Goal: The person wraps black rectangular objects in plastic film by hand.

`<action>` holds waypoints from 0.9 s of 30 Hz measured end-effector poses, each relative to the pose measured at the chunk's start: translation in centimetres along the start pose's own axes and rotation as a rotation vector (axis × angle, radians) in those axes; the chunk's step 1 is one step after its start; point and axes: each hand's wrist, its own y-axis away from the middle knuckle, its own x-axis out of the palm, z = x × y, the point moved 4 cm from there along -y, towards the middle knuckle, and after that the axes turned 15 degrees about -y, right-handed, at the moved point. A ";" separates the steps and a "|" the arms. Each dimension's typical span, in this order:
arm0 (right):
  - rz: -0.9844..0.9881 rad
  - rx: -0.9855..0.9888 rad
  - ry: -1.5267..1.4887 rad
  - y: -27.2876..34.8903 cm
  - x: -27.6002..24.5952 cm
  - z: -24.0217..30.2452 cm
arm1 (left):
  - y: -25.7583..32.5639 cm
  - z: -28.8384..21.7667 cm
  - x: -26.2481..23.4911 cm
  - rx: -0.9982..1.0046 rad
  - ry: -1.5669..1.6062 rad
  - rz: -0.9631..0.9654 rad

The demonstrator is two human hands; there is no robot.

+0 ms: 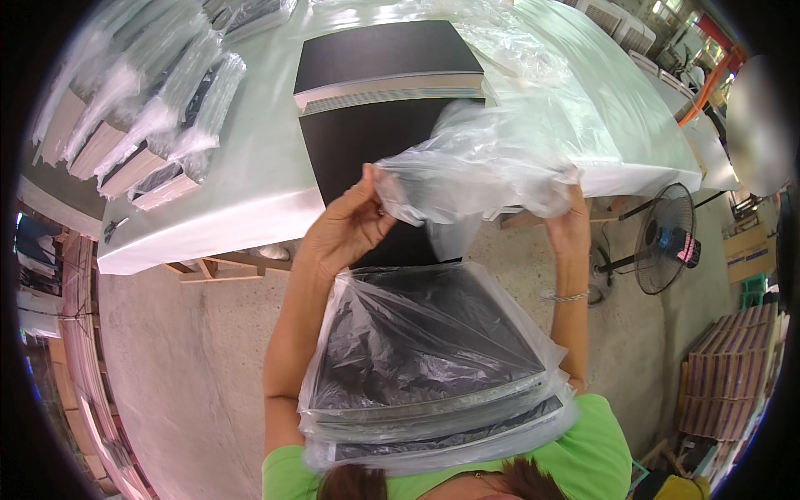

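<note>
Stretched between my two hands is a crumpled clear plastic bag, partly blurred. My left hand pinches one side of it between thumb and fingers. The opposite side is gripped by my right hand, whose fingertips are partly covered by the film. Behind the bag, a flat black sheet lies at the table's front edge, partly hidden by the film. Beyond it stands a thick stack of black-topped sheets with pale edges. Close to my body, below my hands, rest black panels wrapped in clear plastic.
Several plastic-wrapped stacks lie at the left of the white-covered table. Small dark snips lie near its left corner. More loose film spreads over the right side. A standing fan and stacked brown panels are at right.
</note>
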 end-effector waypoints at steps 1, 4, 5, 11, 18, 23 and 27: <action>-0.046 0.061 -0.180 -0.1 -5.1 2.3 | 0.1 -0.4 -0.5 0.018 0.007 0.013; -0.611 -0.301 -0.145 2.2 -22.2 13.7 | 0.1 -1.3 -3.0 0.052 0.021 -0.089; -0.507 -0.508 0.042 4.3 -25.0 18.4 | 0.1 -1.6 -3.8 0.057 0.000 -0.167; -0.540 -0.883 0.275 6.6 -16.8 24.8 | 1.2 -2.0 -2.5 0.097 -0.417 -0.146; -0.122 -0.329 0.699 1.1 4.8 6.8 | 0.9 -0.1 3.9 0.063 -0.496 0.016; 0.562 -0.125 1.053 3.0 16.4 -2.5 | 1.2 0.1 5.0 0.066 -0.674 0.093; 0.831 -0.209 1.075 3.5 17.6 -5.4 | 1.2 0.8 5.4 0.104 -0.693 0.101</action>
